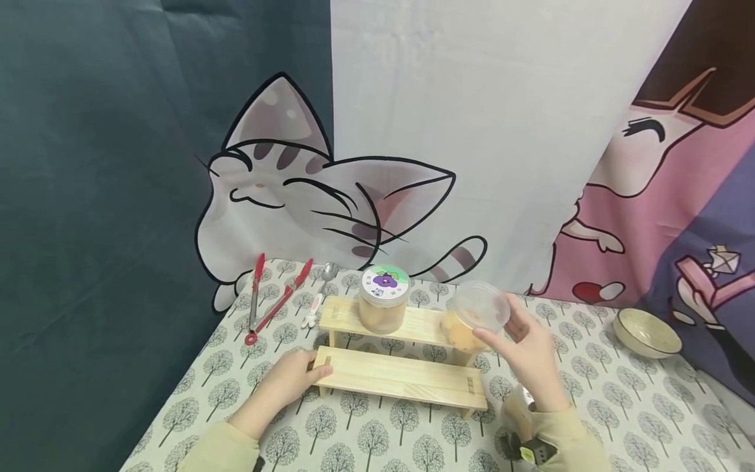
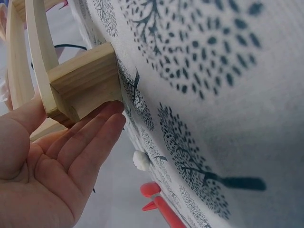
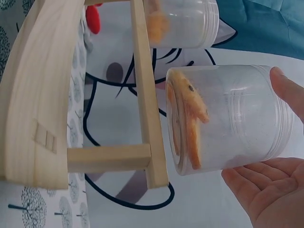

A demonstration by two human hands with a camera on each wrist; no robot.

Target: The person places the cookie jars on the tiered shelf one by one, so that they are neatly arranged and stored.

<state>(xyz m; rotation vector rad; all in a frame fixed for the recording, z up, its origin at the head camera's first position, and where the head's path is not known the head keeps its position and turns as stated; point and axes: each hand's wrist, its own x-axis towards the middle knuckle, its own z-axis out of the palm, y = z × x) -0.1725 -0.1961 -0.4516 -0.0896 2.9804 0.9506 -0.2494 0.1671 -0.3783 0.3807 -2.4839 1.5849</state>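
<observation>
A two-step wooden rack [image 1: 401, 380] stands on the cloth. My left hand [image 1: 289, 380] holds the left end of its lower step, thumb on top and fingers against the end leg [image 2: 90, 76]. My right hand [image 1: 533, 357] grips a clear round jar [image 3: 223, 118] near its top, thumb on one side and fingers on the other. Orange-yellow pieces of food [image 3: 192, 123] lie at the jar's bottom. Its base is close over the right end of the upper step [image 3: 149, 95]. A similar jar with a purple-and-green picture lid [image 1: 385, 283] stands on that step's left part.
Red-tipped tongs [image 1: 274, 308] and a spoon with a white, rabbit-shaped handle end [image 1: 311, 318] lie left of the rack. A cream bowl [image 1: 645, 334] stands at the far right. Another jar [image 1: 516, 413] is partly hidden by the right wrist. A cartoon-print curtain [image 1: 472, 131] hangs behind.
</observation>
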